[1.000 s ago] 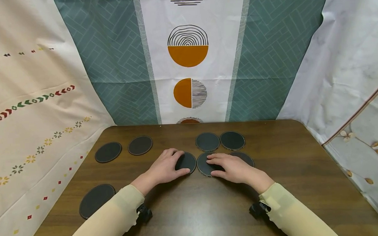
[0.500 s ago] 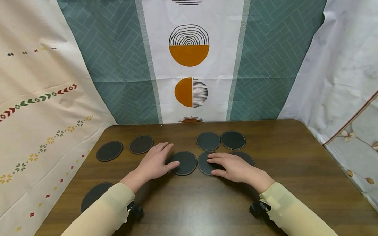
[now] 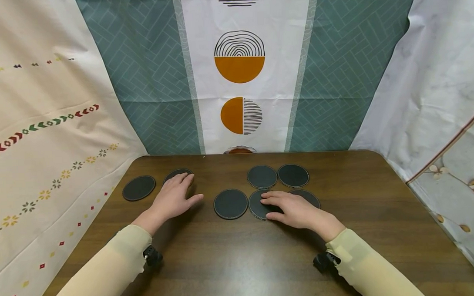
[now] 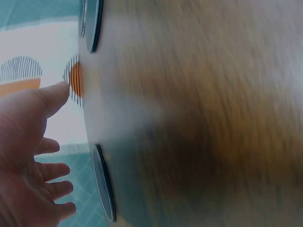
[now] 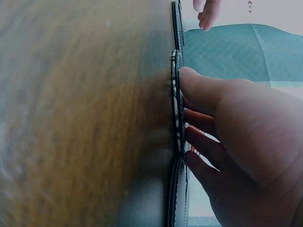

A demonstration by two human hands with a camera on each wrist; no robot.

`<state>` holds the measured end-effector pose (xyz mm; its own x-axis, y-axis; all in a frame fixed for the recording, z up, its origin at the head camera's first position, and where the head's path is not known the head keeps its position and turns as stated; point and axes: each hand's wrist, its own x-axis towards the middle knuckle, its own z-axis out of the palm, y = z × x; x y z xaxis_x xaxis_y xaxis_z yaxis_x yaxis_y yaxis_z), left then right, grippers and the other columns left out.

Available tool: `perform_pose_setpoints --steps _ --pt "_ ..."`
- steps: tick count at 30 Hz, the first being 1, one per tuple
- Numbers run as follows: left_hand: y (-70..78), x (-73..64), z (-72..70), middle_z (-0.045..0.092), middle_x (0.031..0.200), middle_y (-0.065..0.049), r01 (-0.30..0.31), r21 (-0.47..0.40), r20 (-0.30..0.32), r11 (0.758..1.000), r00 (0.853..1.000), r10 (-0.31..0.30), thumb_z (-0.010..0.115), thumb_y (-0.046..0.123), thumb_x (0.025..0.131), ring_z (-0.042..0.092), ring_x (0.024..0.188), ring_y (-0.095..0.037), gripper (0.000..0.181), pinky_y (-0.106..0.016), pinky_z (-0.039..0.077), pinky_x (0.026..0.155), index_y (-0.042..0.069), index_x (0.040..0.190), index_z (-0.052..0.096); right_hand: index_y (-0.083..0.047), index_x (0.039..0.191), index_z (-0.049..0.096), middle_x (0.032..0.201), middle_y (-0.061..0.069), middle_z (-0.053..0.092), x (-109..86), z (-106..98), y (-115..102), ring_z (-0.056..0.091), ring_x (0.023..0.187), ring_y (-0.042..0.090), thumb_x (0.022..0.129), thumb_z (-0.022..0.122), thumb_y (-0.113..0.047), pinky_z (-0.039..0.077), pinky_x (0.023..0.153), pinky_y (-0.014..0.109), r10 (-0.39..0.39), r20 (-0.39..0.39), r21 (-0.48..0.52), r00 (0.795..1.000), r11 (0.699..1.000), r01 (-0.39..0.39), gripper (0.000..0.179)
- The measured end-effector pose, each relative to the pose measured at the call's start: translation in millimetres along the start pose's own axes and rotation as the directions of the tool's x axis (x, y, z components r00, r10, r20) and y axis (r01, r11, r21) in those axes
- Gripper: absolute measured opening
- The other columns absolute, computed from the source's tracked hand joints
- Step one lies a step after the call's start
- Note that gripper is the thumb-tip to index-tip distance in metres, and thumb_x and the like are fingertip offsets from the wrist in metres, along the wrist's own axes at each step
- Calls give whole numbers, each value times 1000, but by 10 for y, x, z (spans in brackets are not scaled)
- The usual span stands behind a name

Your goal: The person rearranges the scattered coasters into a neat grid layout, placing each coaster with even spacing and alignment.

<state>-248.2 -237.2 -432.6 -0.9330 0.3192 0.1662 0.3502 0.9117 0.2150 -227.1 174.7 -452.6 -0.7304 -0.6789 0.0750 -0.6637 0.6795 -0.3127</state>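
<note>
My left hand [image 3: 171,201] is over the left half of the brown table, its fingers spread and holding nothing. Its fingertips overlap a round black coaster [image 3: 177,172] at the back left in the head view. In the left wrist view that hand's palm [image 4: 19,156] shows bare. My right hand [image 3: 290,209] rests its fingertips and thumb on another black coaster [image 3: 256,205], which has a patterned layer along its edge [image 5: 175,99] in the right wrist view. Directly left of it lies a single coaster [image 3: 230,204]. The right hand partly covers a further coaster [image 3: 307,196].
Two coasters, one greyish [image 3: 262,176] and one darker [image 3: 293,175], lie side by side behind the right hand. Another coaster [image 3: 139,188] is at the far left. The wooden table [image 3: 241,261] meets hanging cloths [image 3: 162,129] at its back and sides.
My left hand has let go of the coaster left of the right hand and moved left toward the back-left coaster. Its forearm now hides the front-left coaster. The right hand stays put.
</note>
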Motion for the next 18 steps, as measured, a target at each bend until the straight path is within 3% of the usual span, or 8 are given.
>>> perform_pose_setpoints --steps 18 --pt "-344 -10 -75 47 159 -40 85 26 -36 996 996 -84 76 49 103 44 148 -59 88 -75 34 120 -12 159 48 -11 153 68 164 7 56 -11 16 17 51 153 33 109 73 -36 47 118 58 -7 -10 6 1000 1000 8 51"
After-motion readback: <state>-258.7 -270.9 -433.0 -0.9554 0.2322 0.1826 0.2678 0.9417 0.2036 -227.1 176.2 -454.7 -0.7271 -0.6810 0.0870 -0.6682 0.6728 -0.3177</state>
